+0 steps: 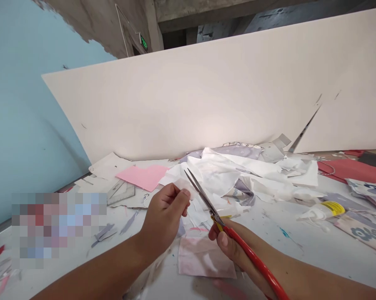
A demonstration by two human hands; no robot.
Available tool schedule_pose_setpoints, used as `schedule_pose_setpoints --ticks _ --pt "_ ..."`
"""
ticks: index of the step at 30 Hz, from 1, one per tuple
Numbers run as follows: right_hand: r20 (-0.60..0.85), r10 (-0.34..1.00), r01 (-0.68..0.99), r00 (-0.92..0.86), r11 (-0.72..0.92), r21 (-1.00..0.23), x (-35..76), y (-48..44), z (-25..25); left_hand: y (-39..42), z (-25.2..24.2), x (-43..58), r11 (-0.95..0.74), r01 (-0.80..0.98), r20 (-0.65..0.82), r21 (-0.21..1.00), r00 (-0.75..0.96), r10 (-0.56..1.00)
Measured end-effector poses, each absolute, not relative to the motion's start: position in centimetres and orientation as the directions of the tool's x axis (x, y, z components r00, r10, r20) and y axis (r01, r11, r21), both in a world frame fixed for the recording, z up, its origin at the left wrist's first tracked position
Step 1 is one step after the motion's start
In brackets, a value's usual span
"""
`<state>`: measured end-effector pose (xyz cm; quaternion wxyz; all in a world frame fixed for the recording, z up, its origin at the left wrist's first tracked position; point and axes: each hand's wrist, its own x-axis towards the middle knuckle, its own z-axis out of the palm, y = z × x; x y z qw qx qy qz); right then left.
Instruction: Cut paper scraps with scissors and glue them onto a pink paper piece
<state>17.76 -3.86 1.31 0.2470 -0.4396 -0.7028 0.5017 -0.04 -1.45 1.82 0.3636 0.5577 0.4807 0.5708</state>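
My left hand (165, 214) pinches a small white scrap of paper (184, 185) between thumb and fingers, above the table. Around the red handles of a pair of scissors (206, 204) my right hand (234, 248) is closed. The scissor blades are slightly apart and point up and to the left, with their edges right beside the scrap. Below both hands a pale pink sheet (203, 257) lies flat on the white table (300, 250).
A heap of white paper and fabric scraps (253, 175) fills the table's middle. A pink card (144, 176) and a clear triangle ruler (121, 192) lie at left, a yellow-capped glue bottle (324, 210) and red sheets (353, 169) at right. A big white board (206, 96) leans behind.
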Motion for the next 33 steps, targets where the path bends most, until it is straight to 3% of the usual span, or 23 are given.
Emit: schedule_pose_setpoints --ticks 13,25,33 --pt "0.035 0.801 0.371 -0.598 0.316 -0.873 17.8 -3.7 1.0 -1.5 2.0 -0.1 -0.245 0.176 0.265 0.953 -0.097 0.959" --pt "0.081 0.812 0.342 -0.577 0.330 -0.880 17.6 -3.9 1.1 -1.4 2.1 0.0 -0.230 0.102 0.240 0.968 -0.090 0.967" --pt "0.107 0.831 0.365 -0.546 0.351 -0.862 17.8 -3.4 -0.1 -1.5 2.6 -0.2 -0.252 0.233 0.285 0.939 -0.124 0.950"
